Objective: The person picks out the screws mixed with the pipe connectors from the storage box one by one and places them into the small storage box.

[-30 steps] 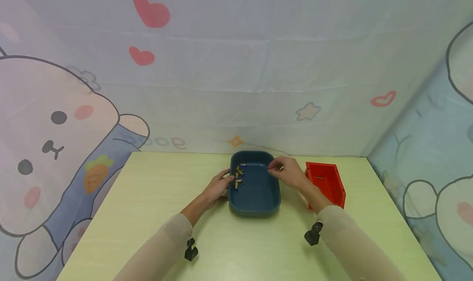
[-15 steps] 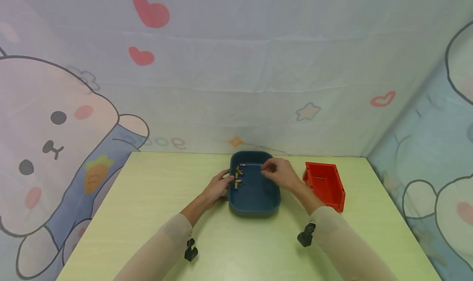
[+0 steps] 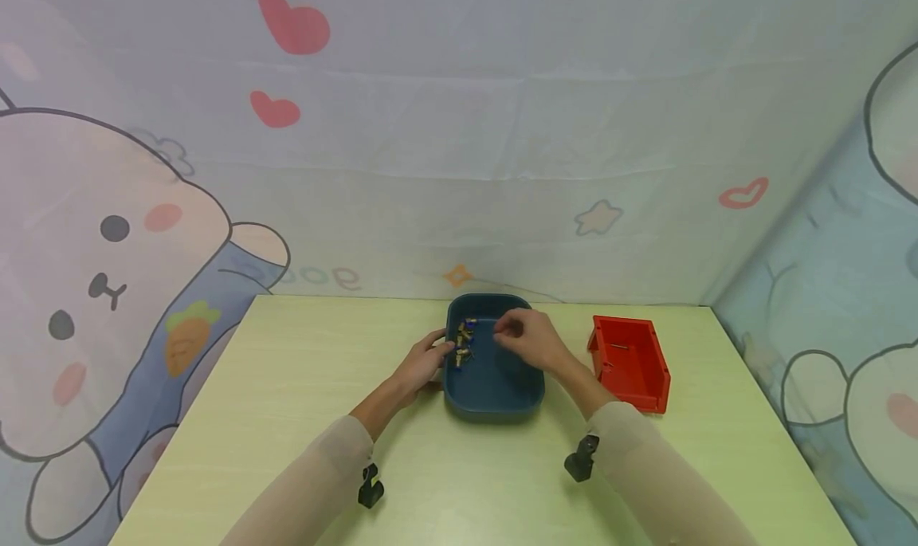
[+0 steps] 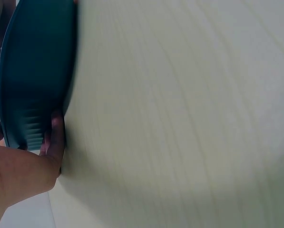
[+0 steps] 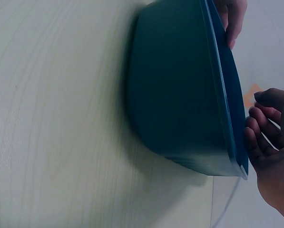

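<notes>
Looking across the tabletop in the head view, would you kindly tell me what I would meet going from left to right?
Left hand → small brass-coloured fittings with blue parts → right hand → red plastic bin.

Soft light yellows the bench [image 3: 495, 482], with faint glare toward its front; wrist views are dimmer, bluish, shadowed beside the tub [image 5: 175, 85].
</notes>
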The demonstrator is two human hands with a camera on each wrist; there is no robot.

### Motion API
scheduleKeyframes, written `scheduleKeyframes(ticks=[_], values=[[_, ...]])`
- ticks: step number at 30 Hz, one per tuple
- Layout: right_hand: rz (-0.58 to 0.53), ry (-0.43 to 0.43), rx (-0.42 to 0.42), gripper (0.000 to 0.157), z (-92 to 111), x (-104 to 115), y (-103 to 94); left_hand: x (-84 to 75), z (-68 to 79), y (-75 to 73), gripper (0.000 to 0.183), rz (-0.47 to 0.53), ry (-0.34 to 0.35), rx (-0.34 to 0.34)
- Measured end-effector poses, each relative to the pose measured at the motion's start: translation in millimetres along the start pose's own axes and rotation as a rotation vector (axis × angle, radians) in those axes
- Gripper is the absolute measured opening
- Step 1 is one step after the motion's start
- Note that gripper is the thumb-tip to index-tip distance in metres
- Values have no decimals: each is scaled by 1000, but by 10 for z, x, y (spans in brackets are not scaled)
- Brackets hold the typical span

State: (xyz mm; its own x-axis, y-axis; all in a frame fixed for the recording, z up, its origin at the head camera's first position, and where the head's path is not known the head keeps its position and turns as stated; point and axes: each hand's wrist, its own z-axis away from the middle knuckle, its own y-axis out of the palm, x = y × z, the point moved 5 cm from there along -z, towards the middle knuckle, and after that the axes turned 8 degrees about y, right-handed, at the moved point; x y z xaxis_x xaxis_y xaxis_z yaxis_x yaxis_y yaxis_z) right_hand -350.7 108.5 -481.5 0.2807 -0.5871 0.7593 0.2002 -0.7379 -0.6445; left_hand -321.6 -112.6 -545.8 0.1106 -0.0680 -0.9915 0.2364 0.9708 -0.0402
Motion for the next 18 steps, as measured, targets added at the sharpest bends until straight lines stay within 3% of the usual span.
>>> scheduleKeyframes(ticks=[10,18], values=[[-13,-31,-24,6,-85,98,92,-14,6,1,56,-9,-3,-14],[-24,-2,-21,7,-144,67,186,-12,7,6,56,-3,-7,-11]])
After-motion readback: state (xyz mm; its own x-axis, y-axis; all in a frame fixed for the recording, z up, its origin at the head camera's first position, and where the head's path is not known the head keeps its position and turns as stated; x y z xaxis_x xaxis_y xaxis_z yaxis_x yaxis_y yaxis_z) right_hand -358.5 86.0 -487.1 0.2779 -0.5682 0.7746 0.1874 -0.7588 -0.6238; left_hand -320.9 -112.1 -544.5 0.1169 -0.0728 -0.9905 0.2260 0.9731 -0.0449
